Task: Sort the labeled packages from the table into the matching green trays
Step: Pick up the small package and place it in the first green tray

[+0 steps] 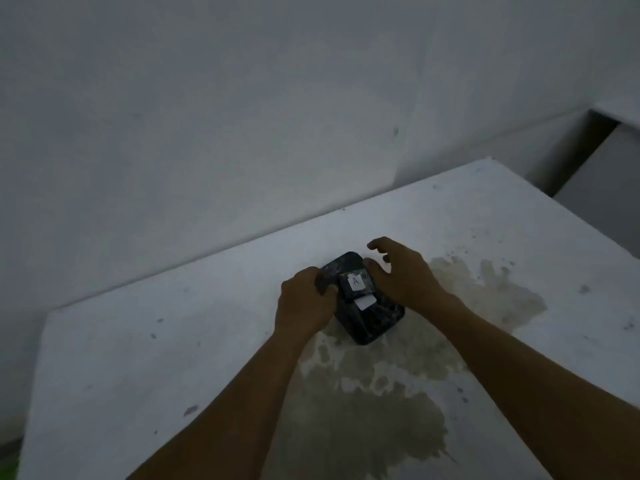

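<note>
A dark, shiny wrapped package [370, 318] lies on the white table [173, 341], near its middle. On its top sit a small white label marked "A" [356, 282] and a second blank white label just below it. My left hand [304, 303] grips the package's left edge with closed fingers. My right hand [398, 275] rests against the package's right side, fingers spread and curled over its far end. No green tray is visible, apart from a sliver of green at the lower left corner [5, 467].
The table top carries large brownish stains [381, 410] in front of and to the right of the package. A white wall [207, 116] runs along the table's far edge. A white cabinet or ledge [609, 181] stands beyond the table's right corner.
</note>
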